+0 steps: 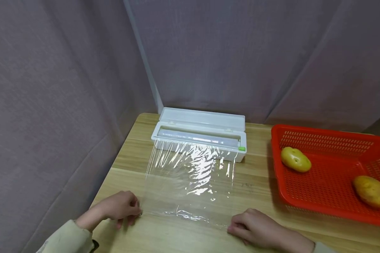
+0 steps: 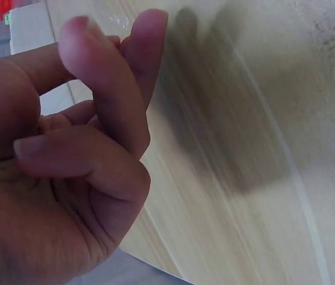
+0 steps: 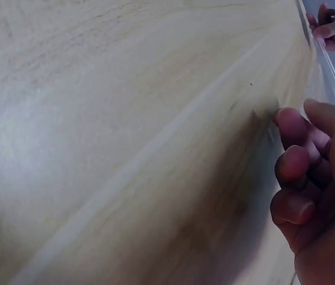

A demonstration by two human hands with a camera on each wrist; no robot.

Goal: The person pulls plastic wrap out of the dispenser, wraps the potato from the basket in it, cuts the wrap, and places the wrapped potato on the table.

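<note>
A clear sheet of plastic wrap (image 1: 190, 196) stretches from a white wrap dispenser (image 1: 196, 147) toward the near side of the table. My left hand (image 1: 121, 208) pinches its near left corner between thumb and fingers; in the left wrist view the other fingers curl loosely. At the near right corner, my right hand (image 1: 256, 228) pinches the sheet in the same way, fingers bent in the right wrist view. The dispenser's lid (image 1: 202, 118) is tipped back, exposing the roll (image 1: 197, 138) inside. A small green cutter (image 1: 241, 149) sits at the right end of its front edge.
On the right stands a red plastic basket (image 1: 323, 207) holding a yellow-green potato-like item (image 1: 296, 160) and an orange-yellow mango-like fruit (image 1: 372, 191). Grey curtains (image 1: 215, 56) hang behind and to the left of the wooden table (image 1: 126, 175).
</note>
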